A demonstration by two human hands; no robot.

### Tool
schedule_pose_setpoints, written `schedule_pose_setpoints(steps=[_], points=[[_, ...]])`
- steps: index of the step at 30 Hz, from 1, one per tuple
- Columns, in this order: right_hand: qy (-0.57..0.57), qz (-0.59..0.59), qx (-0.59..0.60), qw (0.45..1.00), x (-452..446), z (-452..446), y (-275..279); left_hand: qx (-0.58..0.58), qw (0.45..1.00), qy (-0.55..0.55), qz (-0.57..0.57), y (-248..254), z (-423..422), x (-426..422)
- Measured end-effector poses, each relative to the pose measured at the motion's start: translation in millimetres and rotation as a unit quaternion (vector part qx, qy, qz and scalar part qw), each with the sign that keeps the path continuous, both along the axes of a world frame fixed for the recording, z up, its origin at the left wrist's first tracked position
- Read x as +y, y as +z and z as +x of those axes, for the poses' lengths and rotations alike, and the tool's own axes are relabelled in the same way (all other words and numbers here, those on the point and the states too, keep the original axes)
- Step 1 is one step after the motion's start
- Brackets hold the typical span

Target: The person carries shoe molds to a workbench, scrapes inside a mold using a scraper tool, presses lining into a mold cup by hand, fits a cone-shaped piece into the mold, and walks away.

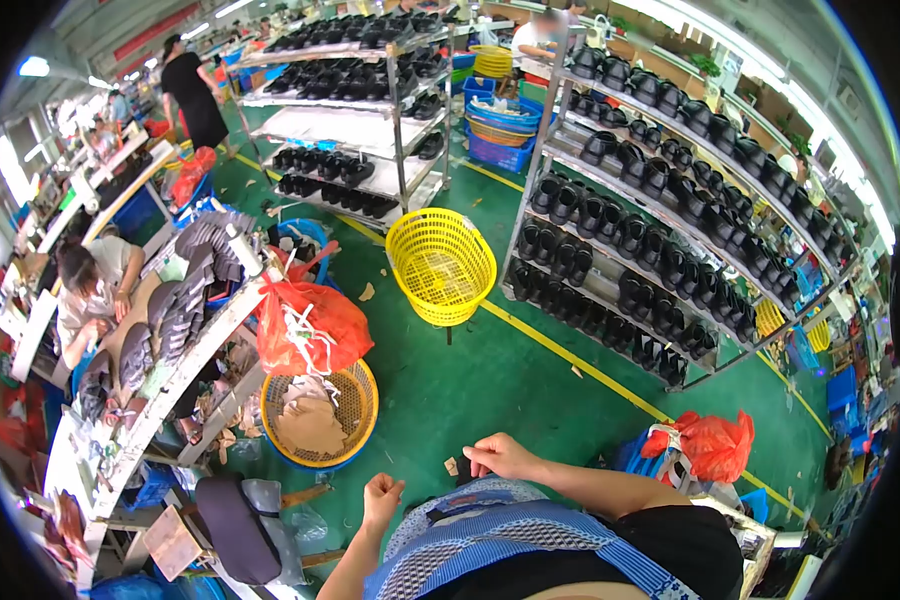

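My left hand (382, 500) is in front of the blue checked apron (470, 535), its fingers curled into a loose fist. No object shows in it. To its right, my right hand (502, 457) is held over the green floor with the fingers bent in, and nothing sticks out of it. Just below that hand is a small dark shape, partly hidden by the apron. Nearest ahead on the left is a round yellow-orange basket (372, 415) with tan scraps inside. Farther forward stands a yellow plastic basket (440, 312) with only its mesh bottom visible inside.
A shelf rack (402, 130) and a second rack (530, 215) hold rows of black shoes. On the left, a seated person (95, 290) works at a bench (160, 425) with shoe parts. Red bags (315, 325) sit near it. A person in black (192, 95) stands farther back.
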State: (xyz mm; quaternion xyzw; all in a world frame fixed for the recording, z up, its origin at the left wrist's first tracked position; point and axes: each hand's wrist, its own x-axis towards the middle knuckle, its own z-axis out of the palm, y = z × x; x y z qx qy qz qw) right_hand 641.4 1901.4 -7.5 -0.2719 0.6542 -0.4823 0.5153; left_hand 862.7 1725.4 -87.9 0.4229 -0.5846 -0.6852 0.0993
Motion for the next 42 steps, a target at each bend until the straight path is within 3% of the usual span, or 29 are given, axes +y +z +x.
schedule_pose_setpoints(steps=[8, 14, 16, 21, 23, 30, 35, 40, 42], points=[[0.117, 0.027, 0.037, 0.992, -17, 2, -3, 0.012, 0.999, 0.041, 0.003, -11, 27, 17], [0.063, -0.045, 0.012, 0.997, -24, 2, -26, 0.018, 0.996, 0.081, 0.020, -10, 28, 16], [0.030, -0.040, 0.081, 0.995, -26, 2, -22, 0.018, 0.993, 0.111, 0.021, -14, 30, 14], [-0.069, -0.082, 0.101, 0.989, -23, -3, -42, 0.011, 0.992, 0.118, 0.039, -31, 40, 12], [-0.019, -0.011, 0.179, 0.984, -22, -9, -41, -0.011, 0.989, 0.136, 0.052, -32, 42, 12], [-0.051, 0.012, 0.031, 0.998, -16, -12, -2, -0.002, 0.994, 0.102, 0.027, -35, 27, 9], [-0.036, 0.025, 0.048, 0.998, -8, -19, -16, -0.012, 0.992, 0.108, 0.062, -20, 7, 6], [-0.040, 0.031, 0.006, 0.999, -6, -21, -41, 0.004, 0.997, 0.072, 0.038, -39, 11, 6], [0.008, 0.028, 0.002, 1.000, -7, -23, -49, 0.009, 0.997, 0.064, 0.029, -43, 13, 7]])
